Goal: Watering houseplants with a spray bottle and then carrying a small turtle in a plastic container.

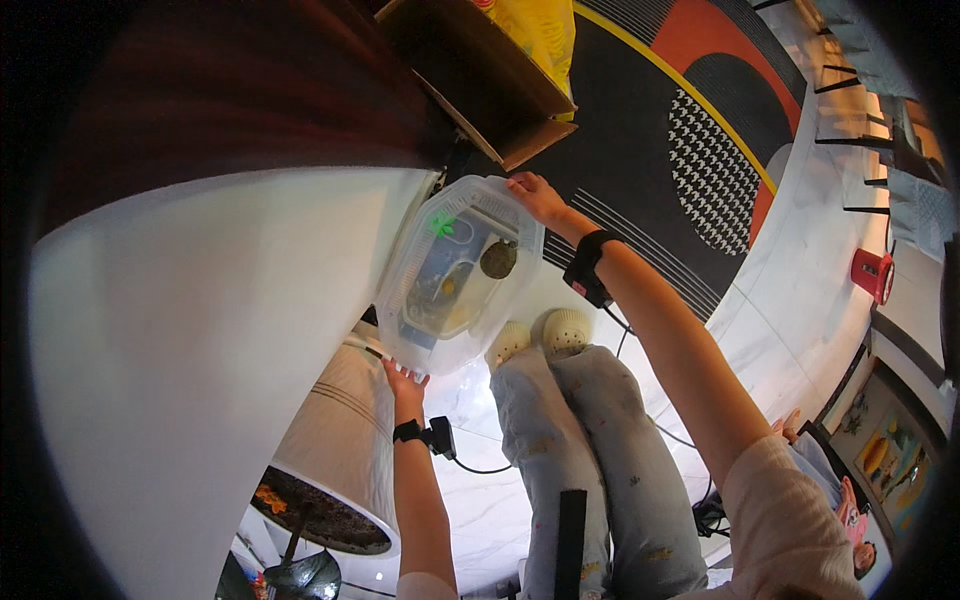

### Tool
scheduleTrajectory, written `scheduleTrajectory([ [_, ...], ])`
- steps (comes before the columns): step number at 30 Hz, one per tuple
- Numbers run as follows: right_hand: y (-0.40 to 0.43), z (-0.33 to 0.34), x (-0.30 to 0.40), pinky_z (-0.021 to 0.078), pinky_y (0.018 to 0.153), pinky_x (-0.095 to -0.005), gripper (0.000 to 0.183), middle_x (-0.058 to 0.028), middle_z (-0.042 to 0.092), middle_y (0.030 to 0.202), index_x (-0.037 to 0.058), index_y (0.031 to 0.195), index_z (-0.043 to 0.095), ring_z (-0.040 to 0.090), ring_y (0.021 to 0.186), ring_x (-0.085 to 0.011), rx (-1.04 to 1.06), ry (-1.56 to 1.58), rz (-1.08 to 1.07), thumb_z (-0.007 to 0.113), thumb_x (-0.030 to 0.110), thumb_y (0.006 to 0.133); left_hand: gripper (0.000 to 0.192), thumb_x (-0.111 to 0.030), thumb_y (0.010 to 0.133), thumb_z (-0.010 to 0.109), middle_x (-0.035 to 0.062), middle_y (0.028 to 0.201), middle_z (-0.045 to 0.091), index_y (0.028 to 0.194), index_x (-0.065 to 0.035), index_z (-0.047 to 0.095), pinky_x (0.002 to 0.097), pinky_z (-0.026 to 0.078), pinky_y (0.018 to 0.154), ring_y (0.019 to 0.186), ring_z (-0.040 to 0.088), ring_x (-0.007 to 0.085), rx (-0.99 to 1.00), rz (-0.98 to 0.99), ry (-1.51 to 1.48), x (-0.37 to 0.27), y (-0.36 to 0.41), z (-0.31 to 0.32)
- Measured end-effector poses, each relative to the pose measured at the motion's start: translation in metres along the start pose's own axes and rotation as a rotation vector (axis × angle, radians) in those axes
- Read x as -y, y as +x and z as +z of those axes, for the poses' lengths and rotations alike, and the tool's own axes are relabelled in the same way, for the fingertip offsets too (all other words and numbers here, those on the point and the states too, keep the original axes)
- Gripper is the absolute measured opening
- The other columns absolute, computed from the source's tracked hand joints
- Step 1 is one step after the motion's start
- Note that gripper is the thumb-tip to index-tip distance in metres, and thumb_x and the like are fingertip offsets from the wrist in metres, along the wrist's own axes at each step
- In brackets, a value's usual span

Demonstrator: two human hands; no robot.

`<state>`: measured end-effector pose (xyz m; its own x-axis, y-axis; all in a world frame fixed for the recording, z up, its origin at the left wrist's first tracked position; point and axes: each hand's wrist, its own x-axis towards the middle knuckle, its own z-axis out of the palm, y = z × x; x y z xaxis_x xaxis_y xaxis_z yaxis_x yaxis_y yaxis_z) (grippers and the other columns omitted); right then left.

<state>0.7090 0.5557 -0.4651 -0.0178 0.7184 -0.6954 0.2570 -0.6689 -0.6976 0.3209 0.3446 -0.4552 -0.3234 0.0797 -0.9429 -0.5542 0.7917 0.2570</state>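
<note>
Between my two hands is a clear plastic turtle tank (517, 300), held at its two ends above the floor. My right hand (536, 196) grips the far end by the rim. At the near end, the fingers of my left hand (405, 381) curl under the edge. Inside, a dark round turtle (499, 259) sits toward the right side. A green plastic palm leaf (442, 224) stands at the far left of the tank. Around the small yellowish lump (448, 286) in the middle there appears to be shallow water.
A white wall or panel (225, 285) rises close on the left. Below it stands a large planter (337, 435) with soil. An open cardboard box (487, 90) and a patterned rug (615, 135) lie ahead. Cables trail near my legs. Another person (847, 510) is at the lower right.
</note>
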Motion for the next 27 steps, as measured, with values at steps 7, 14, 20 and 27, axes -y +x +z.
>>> scheduleTrajectory([
  [7, -0.021, 0.003, -0.020, 0.0410, 0.089, -0.0354, 0.054, -0.0206, 0.051, 0.118, -0.0023, 0.117, 0.048, 0.050, 0.109, -0.0301, -0.104, 0.020, 0.008, 0.048, 0.044, 0.088, 0.060, -0.055, 0.081, 0.045, 0.0057, 0.134, 0.034, 0.129, -0.0206, 0.034, 0.0554, 0.026, 0.093, 0.123, 0.031, 0.0257, 0.045, 0.043, 0.036, 0.010, 0.026, -0.015],
  [14, -0.111, -0.065, -0.045, 0.0404, 0.087, -0.0330, 0.050, -0.0190, 0.054, 0.111, -0.0054, 0.114, 0.044, 0.052, 0.103, -0.0251, -0.349, 0.174, 0.057, 0.047, 0.039, 0.091, 0.042, -0.040, 0.085, 0.048, 0.0034, 0.123, 0.043, 0.119, -0.0179, 0.039, 0.0546, 0.030, 0.087, 0.114, 0.038, 0.0222, 0.160, 0.255, 0.208, 0.015, -0.043, 0.022],
  [20, -0.244, -0.153, -0.066, 0.0409, 0.083, -0.0293, 0.041, -0.0129, 0.057, 0.106, -0.0021, 0.108, 0.047, 0.052, 0.097, -0.0188, -0.507, 0.309, 0.065, 0.045, 0.036, 0.092, 0.034, -0.037, 0.088, 0.050, 0.0047, 0.110, 0.052, 0.112, -0.0123, 0.045, 0.0378, 0.040, 0.080, 0.102, 0.048, 0.0183, 0.335, 0.351, 0.365, 0.005, -0.178, 0.073],
  [27, -0.449, -0.210, -0.032, 0.0398, 0.074, -0.0250, 0.030, -0.0008, 0.053, 0.089, 0.0036, 0.097, 0.051, 0.046, 0.082, -0.0089, -0.734, 0.466, 0.002, 0.045, 0.033, 0.092, 0.021, -0.025, 0.091, 0.050, 0.0002, 0.079, 0.052, 0.089, -0.0043, 0.051, 0.0234, 0.040, 0.064, 0.072, 0.048, 0.0092, 0.554, 0.724, 0.620, -0.017, -0.350, 0.098],
])
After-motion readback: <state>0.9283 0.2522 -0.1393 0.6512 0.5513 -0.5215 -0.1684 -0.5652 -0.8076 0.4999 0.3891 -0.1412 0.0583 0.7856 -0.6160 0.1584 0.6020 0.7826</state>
